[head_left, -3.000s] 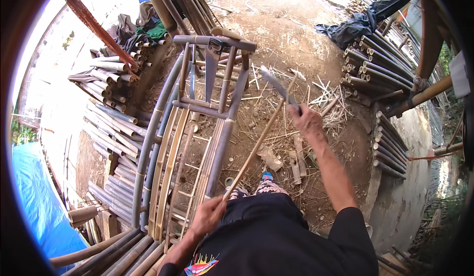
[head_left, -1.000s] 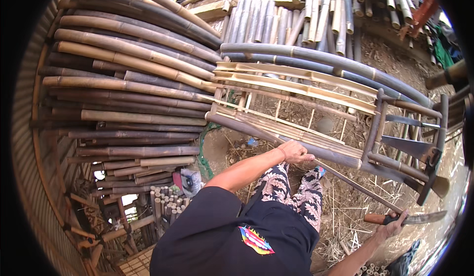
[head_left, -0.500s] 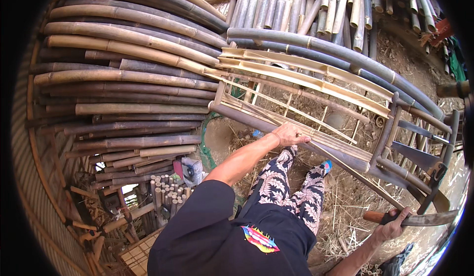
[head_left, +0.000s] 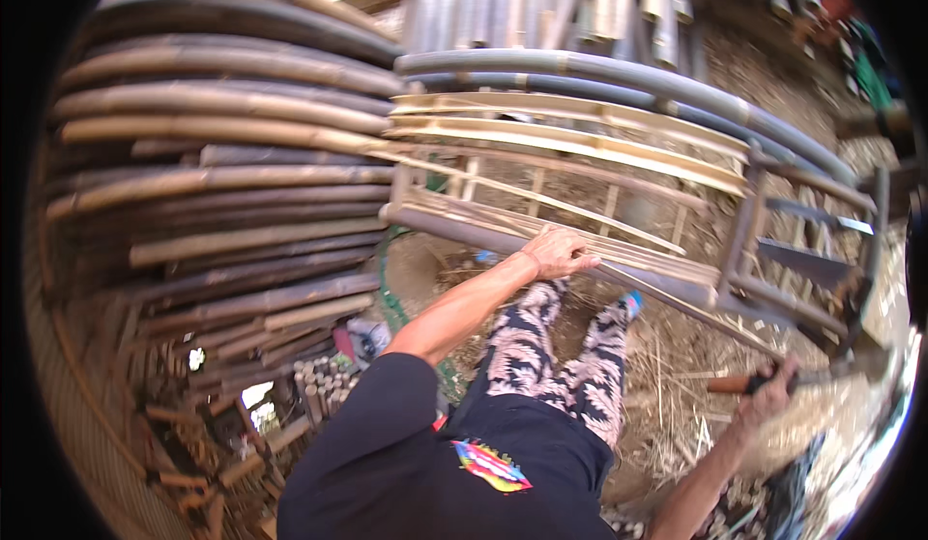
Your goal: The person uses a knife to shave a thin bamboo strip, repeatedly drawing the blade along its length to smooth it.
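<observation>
My left hand (head_left: 561, 253) is closed around a long thin bamboo strip (head_left: 667, 298) at the front rail of a low bamboo frame (head_left: 483, 233). The strip slants down to the right, its far end by my right hand (head_left: 768, 395). That hand grips a machete (head_left: 729, 384) where the brown wooden handle meets the blade; motion smears its fingers and the blade. Whether they also touch the strip, I cannot tell. More thin strips (head_left: 648, 258) lie along the frame's front, beside my left hand. Two wider split bamboo pieces (head_left: 580, 137) rest across its back.
Stacked bamboo poles (head_left: 232, 173) fill the left side. Two long dark poles (head_left: 619, 64) lie behind the frame, with more cut bamboo (head_left: 503, 3) farther back. A saw (head_left: 802, 262) sits in the frame's right end. Shavings (head_left: 667, 385) litter the ground near my feet.
The view has turned slightly, so the whole scene sits differently and looks blurrier. Both hands keep their holds, and the strip stays in about the same place against the frame.
</observation>
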{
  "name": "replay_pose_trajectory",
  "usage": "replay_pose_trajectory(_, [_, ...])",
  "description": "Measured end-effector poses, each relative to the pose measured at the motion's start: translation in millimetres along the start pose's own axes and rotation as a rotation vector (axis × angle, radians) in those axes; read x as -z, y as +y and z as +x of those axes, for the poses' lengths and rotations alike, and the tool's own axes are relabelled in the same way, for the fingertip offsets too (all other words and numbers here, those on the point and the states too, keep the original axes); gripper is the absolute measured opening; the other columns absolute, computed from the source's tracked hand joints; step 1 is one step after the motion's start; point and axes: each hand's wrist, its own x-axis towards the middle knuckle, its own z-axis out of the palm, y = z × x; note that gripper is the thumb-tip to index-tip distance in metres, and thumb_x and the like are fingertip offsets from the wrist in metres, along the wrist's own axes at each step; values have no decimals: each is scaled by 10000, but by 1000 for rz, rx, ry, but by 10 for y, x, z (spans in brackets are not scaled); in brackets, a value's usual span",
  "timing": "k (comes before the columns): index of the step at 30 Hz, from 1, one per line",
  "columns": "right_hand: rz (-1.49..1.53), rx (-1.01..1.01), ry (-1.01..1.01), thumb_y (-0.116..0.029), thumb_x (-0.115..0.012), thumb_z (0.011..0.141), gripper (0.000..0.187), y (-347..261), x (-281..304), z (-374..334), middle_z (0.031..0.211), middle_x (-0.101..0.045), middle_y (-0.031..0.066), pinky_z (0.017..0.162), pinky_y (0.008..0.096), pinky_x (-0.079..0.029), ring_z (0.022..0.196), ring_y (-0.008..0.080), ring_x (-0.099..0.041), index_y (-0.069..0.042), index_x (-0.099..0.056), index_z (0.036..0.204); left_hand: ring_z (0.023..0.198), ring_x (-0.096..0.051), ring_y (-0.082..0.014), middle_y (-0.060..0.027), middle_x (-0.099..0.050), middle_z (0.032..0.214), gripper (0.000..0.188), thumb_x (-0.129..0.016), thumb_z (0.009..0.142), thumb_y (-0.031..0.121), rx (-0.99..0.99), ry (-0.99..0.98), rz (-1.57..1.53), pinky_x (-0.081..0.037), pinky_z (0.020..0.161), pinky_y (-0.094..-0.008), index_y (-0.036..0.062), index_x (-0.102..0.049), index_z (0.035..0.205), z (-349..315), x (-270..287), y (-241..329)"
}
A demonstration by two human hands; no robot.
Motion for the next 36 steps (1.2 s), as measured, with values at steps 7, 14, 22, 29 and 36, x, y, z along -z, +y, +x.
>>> replay_pose_trajectory(7, [-150,103,-140,-339,-554,976,402,474,224,758,796,-622,64,386,223,-418,469,75,-495,-3,-538,1195,907,-626,-330,-169,-655,919,434,-498,943,484,28,-116,-125,-480,818,-405,84,-658,992,689,-601,398])
replay_pose_trajectory(14, [-1103,531,-362,-116,-529,951,461,1068,786,980,714,-616,63,431,266,-504,505,121,-543,-83,-448,1403,1020,-572,-420,-246,-628,1039,515,-410,968,512,103,-200,141,-440,859,-485,34,-597,996,817,-694,137])
replay_pose_trajectory(22, [-1480,423,-327,-172,-473,964,612,2227,408,792,941,-543,199,663,413,-506,807,272,-605,-139,-216,1518,1050,-577,-442,-285,-635,1050,602,-384,956,553,350,-393,245,-445,910,-502,21,-635,1085,1499,-1131,38])
replay_pose_trajectory(29, [-1217,101,-508,-149,-514,932,648,3617,195,1360,872,-515,261,772,504,-470,811,432,-558,-254,-241,1510,1070,-580,-422,-259,-638,1083,597,-363,966,541,450,-351,355,-451,929,-492,32,-669,1022,1843,-1628,-192])
replay_pose_trajectory(36, [-1161,13,-517,-150,-509,944,634,3940,218,1643,987,-530,281,840,502,-461,910,453,-570,-286,-246,1505,1035,-602,-426,-272,-650,1039,579,-399,954,534,469,-354,359,-457,913,-490,30,-679,1010,1980,-1932,-336])
